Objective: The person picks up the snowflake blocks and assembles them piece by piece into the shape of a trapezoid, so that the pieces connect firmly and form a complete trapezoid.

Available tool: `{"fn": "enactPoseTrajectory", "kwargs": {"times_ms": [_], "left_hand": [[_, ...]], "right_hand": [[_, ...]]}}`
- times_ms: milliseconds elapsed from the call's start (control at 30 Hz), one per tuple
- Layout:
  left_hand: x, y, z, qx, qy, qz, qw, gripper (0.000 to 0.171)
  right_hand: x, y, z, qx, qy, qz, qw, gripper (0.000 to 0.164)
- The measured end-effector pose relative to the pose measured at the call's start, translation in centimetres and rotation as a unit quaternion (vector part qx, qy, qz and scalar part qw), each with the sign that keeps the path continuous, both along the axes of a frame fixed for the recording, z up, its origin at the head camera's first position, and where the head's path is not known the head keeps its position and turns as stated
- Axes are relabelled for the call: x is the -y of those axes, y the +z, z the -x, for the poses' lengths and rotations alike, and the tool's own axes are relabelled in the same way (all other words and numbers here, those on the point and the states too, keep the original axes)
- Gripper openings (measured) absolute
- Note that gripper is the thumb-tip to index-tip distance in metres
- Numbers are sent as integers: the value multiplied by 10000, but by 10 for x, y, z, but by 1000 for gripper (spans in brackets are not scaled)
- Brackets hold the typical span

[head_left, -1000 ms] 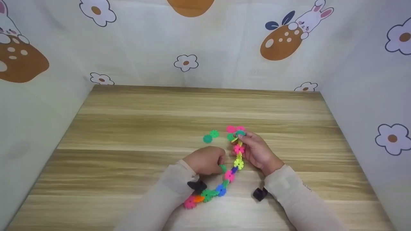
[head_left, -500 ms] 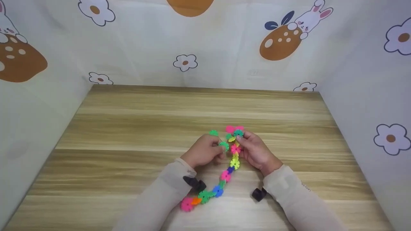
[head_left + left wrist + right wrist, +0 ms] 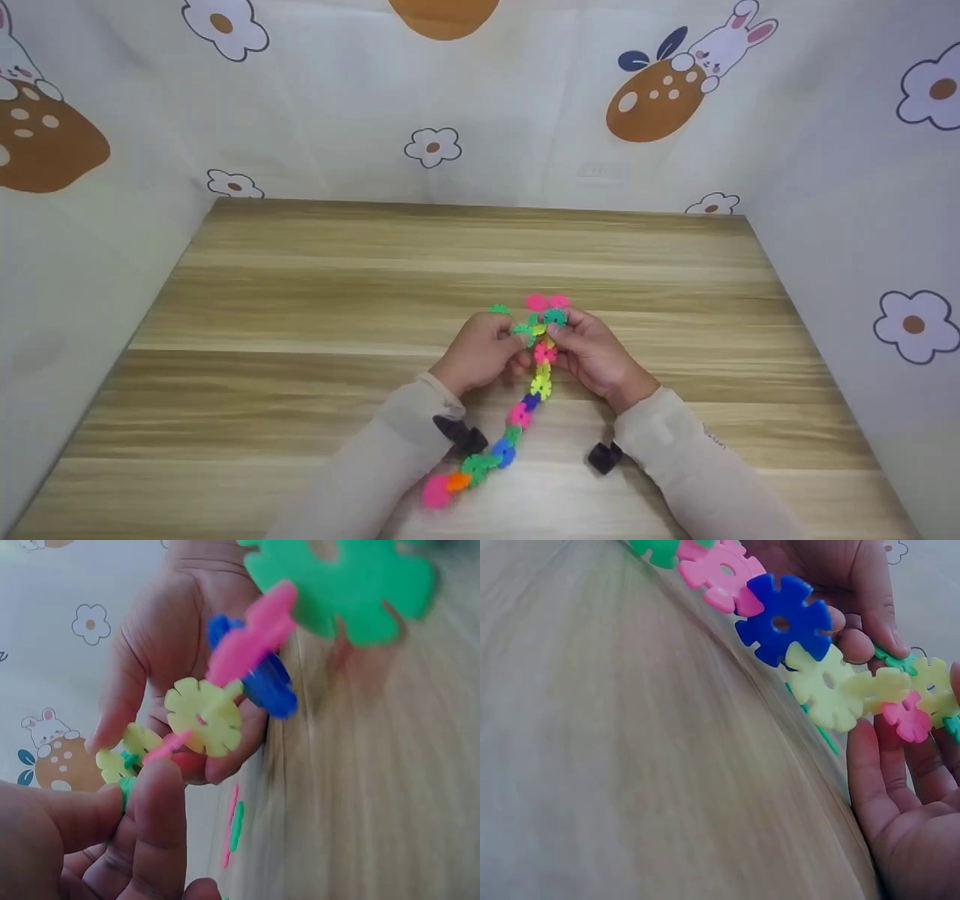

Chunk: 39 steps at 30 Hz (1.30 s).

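Observation:
A chain of interlocking flower-shaped plastic discs [image 3: 541, 386] runs from my hands down towards my left forearm, in pink, orange, green, blue and yellow. My right hand [image 3: 600, 356] holds its upper end, thumb by a teal disc [image 3: 556, 318]. Between thumb and forefinger, my left hand [image 3: 480, 351] pinches a green disc [image 3: 523, 334]. In the right wrist view that green disc [image 3: 895, 660] meets the edge of the chain's last yellow disc [image 3: 932, 686]. The left wrist view shows the pinching fingertips close beside a pink disc [image 3: 169, 746] of the chain.
Loose pink discs [image 3: 535, 302] lie on the wooden table [image 3: 337, 300] just beyond my right hand. Another green disc [image 3: 499, 308] shows behind my left hand. Black wrist mounts [image 3: 604, 456] stick out from both sleeves. Patterned cloth walls [image 3: 315, 112] enclose the back and sides.
My left hand has moved up and away from the chain's lower part, bringing the green disc to the chain's upper end. The chain's lower part has shifted slightly left.

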<state>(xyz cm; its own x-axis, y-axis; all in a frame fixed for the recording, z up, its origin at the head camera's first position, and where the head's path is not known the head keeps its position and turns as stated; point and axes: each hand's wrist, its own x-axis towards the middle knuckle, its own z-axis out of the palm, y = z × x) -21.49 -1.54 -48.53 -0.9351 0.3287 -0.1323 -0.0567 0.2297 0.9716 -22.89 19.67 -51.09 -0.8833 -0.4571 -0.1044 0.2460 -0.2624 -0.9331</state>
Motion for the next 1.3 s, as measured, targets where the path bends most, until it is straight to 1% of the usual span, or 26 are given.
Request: {"fn": "enactPoseTrajectory", "kwargs": {"times_ms": [167,300,400,533,600,700,767,833,900,1000,1067,1133,1200,1300], "left_hand": [[0,2,-1,60,5,66,10000,22],[0,2,-1,113,-1,136,9998,22],[0,3,0,168,-11,153,9997,23],[0,3,0,236,-36,101,9997,24],[-1,3,0,198,-43,43,9998,23],[-1,2,0,183,-43,-68,9998,21],[-1,2,1,185,-22,-44,9998,19],[2,4,2,258,-11,35,9997,17],[6,6,4,261,77,206,9994,18],[15,8,9,140,341,517,9980,23],[22,8,14,-2,566,817,9951,28],[28,6,17,-98,652,1146,9912,32],[31,4,20,-129,574,1510,9868,37],[33,2,22,-101,315,1997,9793,41]], "right_hand": [[1,2,0,-5,-8,-128,9999,26],[2,2,-1,-25,-2,-247,9997,22],[2,3,-1,-31,20,-354,9994,23],[2,3,-2,-42,52,-436,9990,27],[3,4,-2,-109,93,-469,9988,28],[3,4,-3,-179,47,-476,9987,25],[4,4,-3,-176,-27,-451,9988,23],[5,3,-2,-84,-167,-354,9992,29],[5,3,-1,49,-320,-242,9992,36],[4,2,1,224,-611,-74,9979,39],[3,2,2,284,-760,-44,9967,36],[2,2,3,312,-840,-50,9960,34],[2,2,4,324,-847,-100,9958,36],[2,2,5,346,-852,-146,9957,35]]}}
